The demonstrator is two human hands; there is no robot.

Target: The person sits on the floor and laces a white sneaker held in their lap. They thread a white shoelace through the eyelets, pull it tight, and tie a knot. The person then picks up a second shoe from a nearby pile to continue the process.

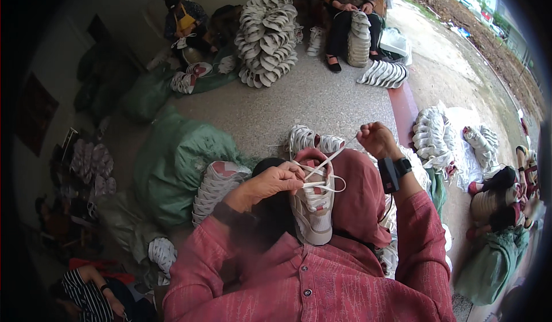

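A pale sneaker [313,207] is rested on the lap, sole away and tongue up, so that its eyelets are presented to both hands. The left hand [270,183] is closed at the upper edge of the shoe, its fingertips pinched on the lacing beside the top eyelets; the shoe appears to be steadied there so that it is not dragged along when the lace is drawn. A white lace [328,160] is stretched taut from that pinch up and outward to the right hand [376,138], which is clenched around the lace's far end, well apart from the shoe; the raised fist seems to be held high so that slack is taken out through the eyelets. A loose loop of lace is left hanging just right of the left hand's pinch, over the tongue. A dark watch [394,171] is worn on the right wrist, below the fist. Beyond the fist, more white shoes [310,139] are laid on the floor, and to the outside of the left hand a green sack [178,167] and a stack of soles [215,187] are kept within reach. Farther off, a large heap of soles [267,37] is piled beside a seated person [348,12].
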